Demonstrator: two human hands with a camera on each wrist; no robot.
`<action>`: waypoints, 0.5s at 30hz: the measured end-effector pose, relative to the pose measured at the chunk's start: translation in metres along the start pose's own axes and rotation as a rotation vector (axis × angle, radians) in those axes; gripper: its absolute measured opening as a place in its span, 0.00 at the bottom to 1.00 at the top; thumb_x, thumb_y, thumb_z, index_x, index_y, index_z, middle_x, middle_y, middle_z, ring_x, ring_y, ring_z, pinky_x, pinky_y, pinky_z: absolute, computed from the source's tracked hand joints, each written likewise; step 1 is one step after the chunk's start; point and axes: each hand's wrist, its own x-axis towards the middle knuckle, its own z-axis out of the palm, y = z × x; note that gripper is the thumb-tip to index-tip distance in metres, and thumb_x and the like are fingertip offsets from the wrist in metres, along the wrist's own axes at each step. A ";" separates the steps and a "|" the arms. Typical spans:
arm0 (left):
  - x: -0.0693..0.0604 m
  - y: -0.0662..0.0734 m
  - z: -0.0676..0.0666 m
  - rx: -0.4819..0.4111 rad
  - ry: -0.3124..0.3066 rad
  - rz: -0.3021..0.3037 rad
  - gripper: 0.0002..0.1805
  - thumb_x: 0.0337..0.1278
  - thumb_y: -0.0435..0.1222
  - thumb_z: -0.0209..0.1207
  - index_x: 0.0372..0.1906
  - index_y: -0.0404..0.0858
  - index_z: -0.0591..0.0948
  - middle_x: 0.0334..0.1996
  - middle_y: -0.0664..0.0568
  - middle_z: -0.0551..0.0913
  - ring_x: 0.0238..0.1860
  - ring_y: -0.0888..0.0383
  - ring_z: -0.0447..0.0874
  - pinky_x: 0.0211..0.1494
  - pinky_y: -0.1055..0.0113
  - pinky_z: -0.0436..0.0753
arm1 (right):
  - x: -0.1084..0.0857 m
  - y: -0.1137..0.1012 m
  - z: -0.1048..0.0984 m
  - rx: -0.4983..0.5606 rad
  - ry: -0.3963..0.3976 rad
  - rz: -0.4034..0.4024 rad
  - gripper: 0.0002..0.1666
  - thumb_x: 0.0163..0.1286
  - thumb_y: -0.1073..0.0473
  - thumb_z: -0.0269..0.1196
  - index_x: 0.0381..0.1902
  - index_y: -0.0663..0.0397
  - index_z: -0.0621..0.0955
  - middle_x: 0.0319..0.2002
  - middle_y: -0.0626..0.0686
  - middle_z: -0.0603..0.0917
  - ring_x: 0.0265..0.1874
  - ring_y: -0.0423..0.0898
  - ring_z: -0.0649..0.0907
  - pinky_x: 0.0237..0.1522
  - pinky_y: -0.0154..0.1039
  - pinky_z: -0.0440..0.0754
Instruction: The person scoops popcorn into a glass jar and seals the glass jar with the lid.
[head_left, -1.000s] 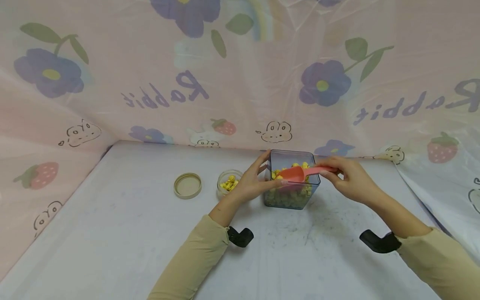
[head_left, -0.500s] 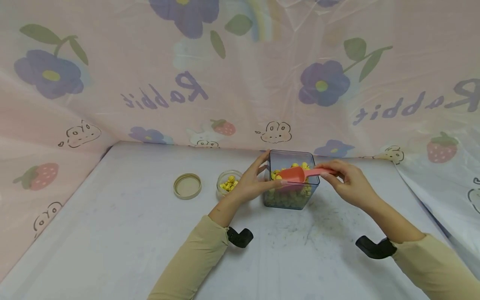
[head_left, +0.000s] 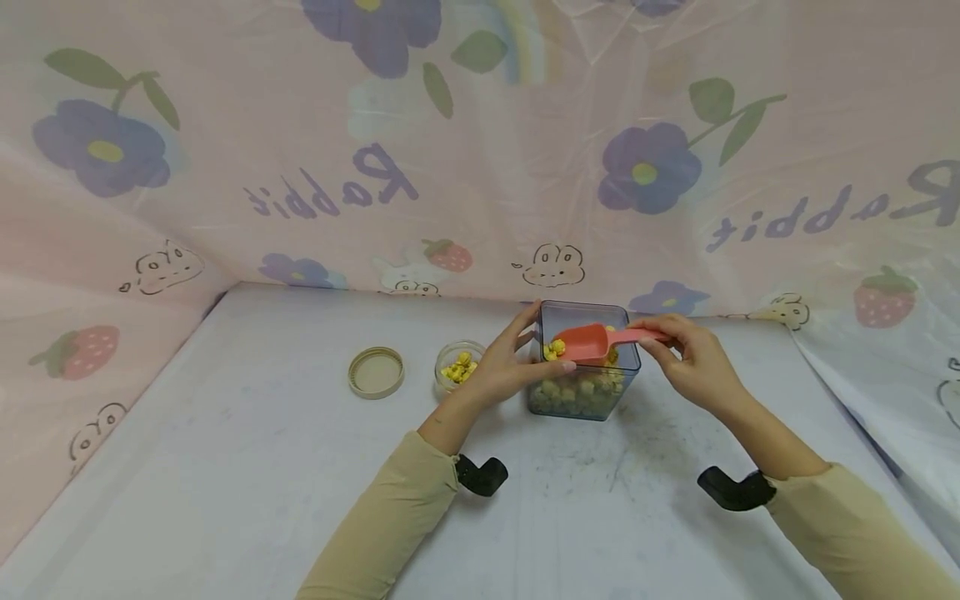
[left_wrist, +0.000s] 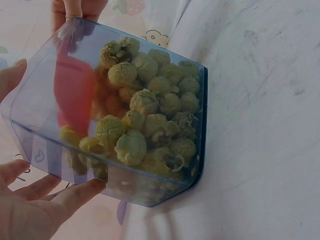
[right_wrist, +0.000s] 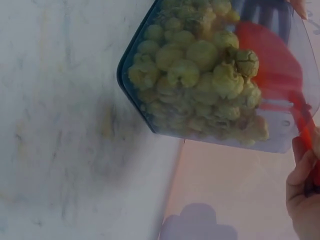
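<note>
A clear bluish square container (head_left: 585, 314) stands on the table, part-filled with yellow popcorn (left_wrist: 145, 102). My left hand (head_left: 498, 367) holds it at the left, thumb over the front near the rim and fingers along the side. With my right hand (head_left: 697, 362) I pinch the handle of a red scoop (head_left: 583, 343), whose bowl is inside the container's upper part. Through the wall in the right wrist view, the scoop (right_wrist: 270, 60) shows above most of the popcorn. Whether any popcorn lies in the scoop, I cannot tell.
Left of the container is a small round glass jar (head_left: 438, 373) with some popcorn in it, partly behind my left hand. Further left a round beige lid (head_left: 375, 372) lies on the white table (head_left: 247, 467). A printed pink curtain (head_left: 480, 167) hangs close behind the container.
The scoop has lifted slightly inside the container, out of the popcorn. My right forearm has shifted a little to the left. My left hand has stayed in place.
</note>
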 end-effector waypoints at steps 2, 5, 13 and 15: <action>0.000 0.000 0.000 0.006 0.001 -0.004 0.52 0.50 0.44 0.69 0.76 0.56 0.50 0.75 0.57 0.54 0.73 0.49 0.57 0.67 0.54 0.71 | 0.000 0.000 0.000 -0.008 0.000 0.027 0.13 0.70 0.65 0.58 0.50 0.63 0.82 0.41 0.59 0.82 0.29 0.35 0.71 0.22 0.29 0.68; 0.001 -0.001 0.001 0.004 0.004 -0.006 0.51 0.51 0.44 0.69 0.76 0.58 0.50 0.75 0.57 0.54 0.73 0.48 0.58 0.67 0.53 0.71 | 0.000 0.000 0.000 -0.007 0.005 0.060 0.14 0.71 0.64 0.58 0.50 0.63 0.81 0.43 0.59 0.81 0.29 0.35 0.71 0.22 0.30 0.68; 0.001 -0.001 0.001 0.009 0.003 -0.006 0.51 0.51 0.44 0.69 0.75 0.61 0.50 0.75 0.57 0.54 0.73 0.49 0.58 0.68 0.54 0.70 | -0.001 0.011 0.002 0.051 0.044 0.077 0.14 0.70 0.66 0.57 0.51 0.63 0.81 0.39 0.43 0.79 0.25 0.36 0.71 0.20 0.30 0.67; 0.001 -0.001 0.001 0.017 0.004 -0.008 0.51 0.50 0.45 0.69 0.75 0.62 0.50 0.75 0.58 0.54 0.73 0.50 0.58 0.68 0.54 0.70 | -0.002 0.014 0.002 0.071 0.041 0.093 0.14 0.71 0.65 0.57 0.52 0.63 0.81 0.38 0.36 0.77 0.25 0.36 0.71 0.20 0.31 0.67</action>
